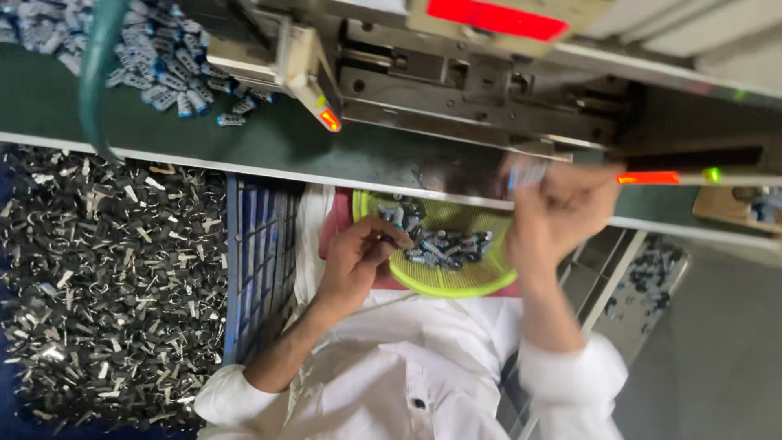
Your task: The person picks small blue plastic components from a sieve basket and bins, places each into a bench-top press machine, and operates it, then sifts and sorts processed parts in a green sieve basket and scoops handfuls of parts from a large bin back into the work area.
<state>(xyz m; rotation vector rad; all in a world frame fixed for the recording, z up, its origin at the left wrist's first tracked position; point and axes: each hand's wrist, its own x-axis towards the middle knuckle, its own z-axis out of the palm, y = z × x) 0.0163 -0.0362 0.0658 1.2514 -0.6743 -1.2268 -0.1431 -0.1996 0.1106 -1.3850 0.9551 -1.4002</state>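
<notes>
A yellow-green mesh basket (456,281) rests on my lap, holding several small grey-and-blue cylindrical parts (444,244). My left hand (354,261) reaches into the basket's left side, with its fingers curled on one of the small parts. My right hand (558,208) is raised above the basket's right edge, blurred, pinching a small blue-grey part (525,173) close to the metal machine (481,90) on the green bench (244,138).
A heap of the same small parts (155,57) lies on the bench at upper left. A blue crate (257,261) stands at my left beside a big pile of dark metal scraps (106,285). A red lamp (330,121) glows on the machine. Another tray of parts (648,277) sits lower right.
</notes>
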